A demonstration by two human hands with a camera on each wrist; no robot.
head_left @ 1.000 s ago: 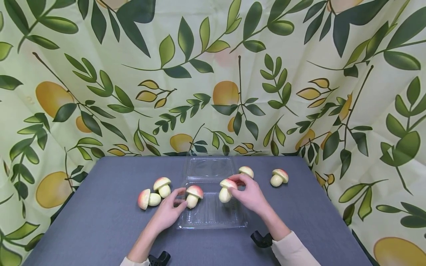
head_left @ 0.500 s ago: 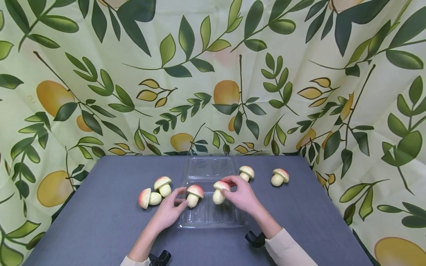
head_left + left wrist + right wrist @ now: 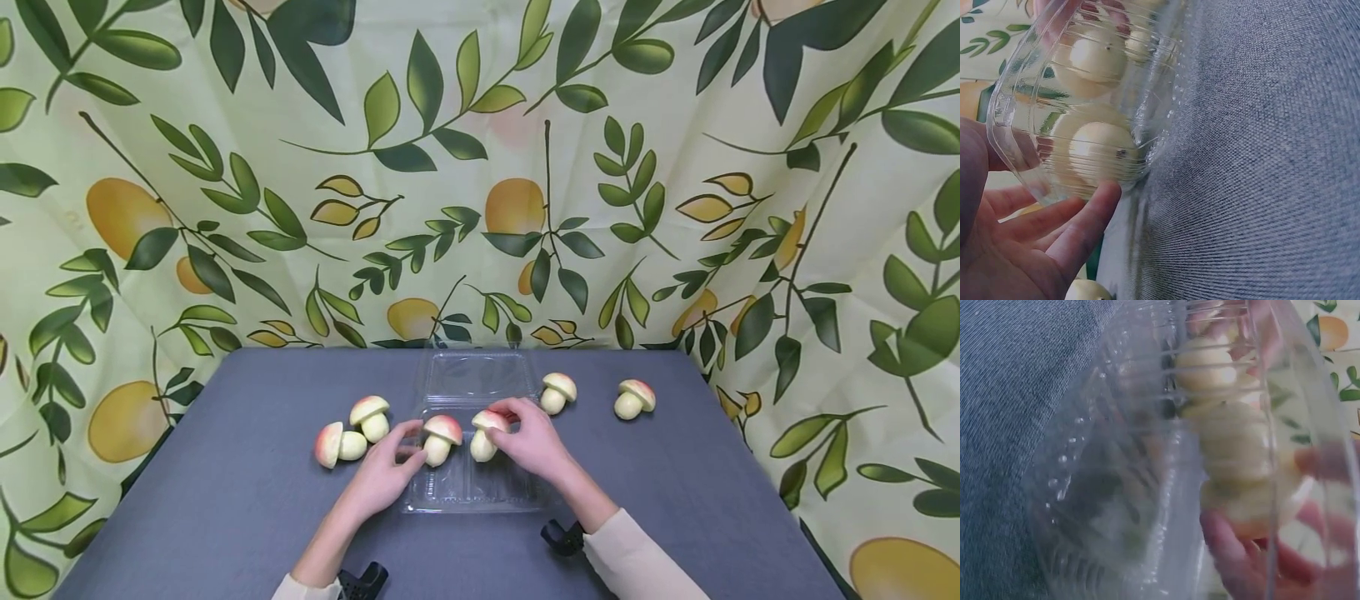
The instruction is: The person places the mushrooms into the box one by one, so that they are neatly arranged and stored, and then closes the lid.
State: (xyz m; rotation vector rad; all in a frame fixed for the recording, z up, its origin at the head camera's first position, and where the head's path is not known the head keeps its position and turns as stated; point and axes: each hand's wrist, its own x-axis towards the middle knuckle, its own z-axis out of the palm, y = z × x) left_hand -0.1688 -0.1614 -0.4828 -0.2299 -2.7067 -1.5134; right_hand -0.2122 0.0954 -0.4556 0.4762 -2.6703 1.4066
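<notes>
A clear plastic clamshell box (image 3: pixel 480 502) lies with its lid folded back. At its left side stands a toy mushroom (image 3: pixel 442 439) with a red-tinged cap, its stem down inside the box. My left hand (image 3: pixel 384 471) is beside this mushroom, fingers spread and fairly straight; in the left wrist view fingertips (image 3: pixel 1109 190) meet the outside of the clear wall. My right hand (image 3: pixel 531 440) pinches a second toy mushroom (image 3: pixel 484 437) by its cap, to the right of the first and over the box. Through the plastic the right wrist view shows the held mushroom (image 3: pixel 1235 450), blurred.
Two more toy mushrooms, one upright (image 3: pixel 370 418) and one on its side (image 3: pixel 340 445), lie left of the box. To the right are another near the lid (image 3: pixel 557 393) and one farther out (image 3: pixel 634 399). A patterned cloth (image 3: pixel 480 167) hangs behind the grey table (image 3: pixel 247 467).
My right hand has moved left with its toy mushroom, bringing it close to the one at the box's left side. My left hand has stayed almost in place.
</notes>
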